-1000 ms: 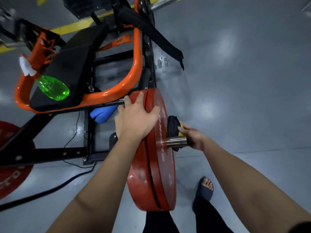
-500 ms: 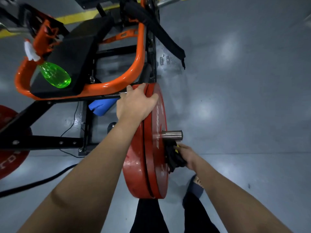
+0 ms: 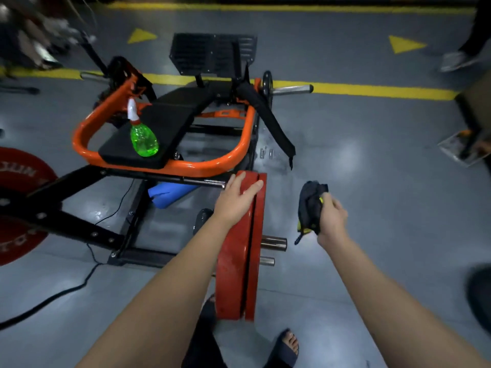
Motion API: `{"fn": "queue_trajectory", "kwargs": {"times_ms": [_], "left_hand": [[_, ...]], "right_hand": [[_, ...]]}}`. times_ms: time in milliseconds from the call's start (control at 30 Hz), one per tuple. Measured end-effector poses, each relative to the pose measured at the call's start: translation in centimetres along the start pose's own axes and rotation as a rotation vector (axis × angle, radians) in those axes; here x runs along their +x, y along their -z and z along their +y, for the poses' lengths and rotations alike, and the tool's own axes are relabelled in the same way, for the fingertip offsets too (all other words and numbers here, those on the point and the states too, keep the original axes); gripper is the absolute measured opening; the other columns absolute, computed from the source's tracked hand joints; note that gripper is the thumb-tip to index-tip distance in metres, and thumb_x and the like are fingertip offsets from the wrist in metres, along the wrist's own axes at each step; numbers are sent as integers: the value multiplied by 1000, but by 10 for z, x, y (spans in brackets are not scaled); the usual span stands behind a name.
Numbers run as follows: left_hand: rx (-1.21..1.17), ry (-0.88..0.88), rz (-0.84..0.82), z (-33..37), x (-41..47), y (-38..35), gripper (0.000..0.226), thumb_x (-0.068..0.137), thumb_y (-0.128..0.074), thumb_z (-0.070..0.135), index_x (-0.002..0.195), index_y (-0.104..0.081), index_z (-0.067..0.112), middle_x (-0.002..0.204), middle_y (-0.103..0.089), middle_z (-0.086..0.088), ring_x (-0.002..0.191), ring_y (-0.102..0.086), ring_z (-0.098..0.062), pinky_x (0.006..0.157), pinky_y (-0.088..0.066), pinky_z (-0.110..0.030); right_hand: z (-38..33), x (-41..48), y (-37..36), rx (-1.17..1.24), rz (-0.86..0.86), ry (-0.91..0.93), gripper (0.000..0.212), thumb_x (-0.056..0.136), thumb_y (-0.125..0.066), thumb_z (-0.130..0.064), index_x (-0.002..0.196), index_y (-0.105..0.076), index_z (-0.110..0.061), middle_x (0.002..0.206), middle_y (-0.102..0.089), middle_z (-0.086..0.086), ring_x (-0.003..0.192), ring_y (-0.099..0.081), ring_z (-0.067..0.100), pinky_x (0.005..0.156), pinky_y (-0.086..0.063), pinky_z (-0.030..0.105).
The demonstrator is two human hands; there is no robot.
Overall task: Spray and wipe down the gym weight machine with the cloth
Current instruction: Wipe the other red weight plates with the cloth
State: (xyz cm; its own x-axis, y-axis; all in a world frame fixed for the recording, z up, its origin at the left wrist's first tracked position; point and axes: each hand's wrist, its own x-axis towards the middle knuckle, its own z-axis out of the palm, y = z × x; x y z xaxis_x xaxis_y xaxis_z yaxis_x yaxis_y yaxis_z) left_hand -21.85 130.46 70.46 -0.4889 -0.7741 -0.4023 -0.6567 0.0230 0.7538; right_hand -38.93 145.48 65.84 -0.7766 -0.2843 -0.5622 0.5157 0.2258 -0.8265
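Observation:
The weight machine has an orange tube frame (image 3: pixel 233 158) around a black pad (image 3: pixel 162 120). Two red weight plates (image 3: pixel 239 261) stand on edge on its steel sleeve (image 3: pixel 273 243). My left hand (image 3: pixel 236 200) rests flat on the top rim of the plates, fingers spread. My right hand (image 3: pixel 332 216) is in the air to the right of the plates, closed around a bunched dark cloth (image 3: pixel 309 205) with a yellow-green edge. The cloth touches nothing. A green spray bottle (image 3: pixel 143 139) with a white and red nozzle lies on the black pad.
Another red plate (image 3: pixel 18 208) sits at the left on the black base frame (image 3: pixel 87 229). A blue roll (image 3: pixel 170 193) lies under the frame. A black cable (image 3: pixel 53 296) crosses the grey floor. My sandalled foot (image 3: pixel 287 346) is below. Yellow lines (image 3: pixel 358 90) and another person's shoe (image 3: pixel 451 61) lie beyond.
My right hand has lifted the cloth off the outer plate face and sleeve, up and to the right. The view has tilted up and back. My left hand stays on the plate rim.

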Motion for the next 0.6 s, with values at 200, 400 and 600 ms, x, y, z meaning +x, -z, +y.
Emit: {"fn": "queue_trajectory", "kwargs": {"times_ms": [200, 400, 600], "left_hand": [[-514, 98, -56, -13, -31, 69, 39, 96, -50, 67, 115, -65, 37, 126, -67, 6, 114, -65, -16, 111, -44, -45], [-883, 103, -112, -33, -38, 193, 68, 92, -44, 74, 126, -70, 21, 116, -75, -6, 95, -76, -21, 78, -60, -35], [-951, 96, -13, -113, -23, 322, 44, 93, -73, 37, 126, -68, 9, 121, -71, -22, 109, -70, -42, 85, -58, -62]], "right_hand": [[-87, -93, -102, 12, -324, 262, 12, 94, -63, -28, 85, -70, -27, 93, -71, 3, 85, -66, 19, 72, -50, 31], [-50, -183, -246, -415, -511, 383, 36, 95, -65, -36, 130, -56, -31, 114, -63, -5, 102, -61, 13, 91, -49, 31], [-3, -246, -381, -305, -641, 124, 51, 67, -58, -57, 110, -51, -30, 105, -61, -2, 102, -61, 18, 88, -50, 35]]}}
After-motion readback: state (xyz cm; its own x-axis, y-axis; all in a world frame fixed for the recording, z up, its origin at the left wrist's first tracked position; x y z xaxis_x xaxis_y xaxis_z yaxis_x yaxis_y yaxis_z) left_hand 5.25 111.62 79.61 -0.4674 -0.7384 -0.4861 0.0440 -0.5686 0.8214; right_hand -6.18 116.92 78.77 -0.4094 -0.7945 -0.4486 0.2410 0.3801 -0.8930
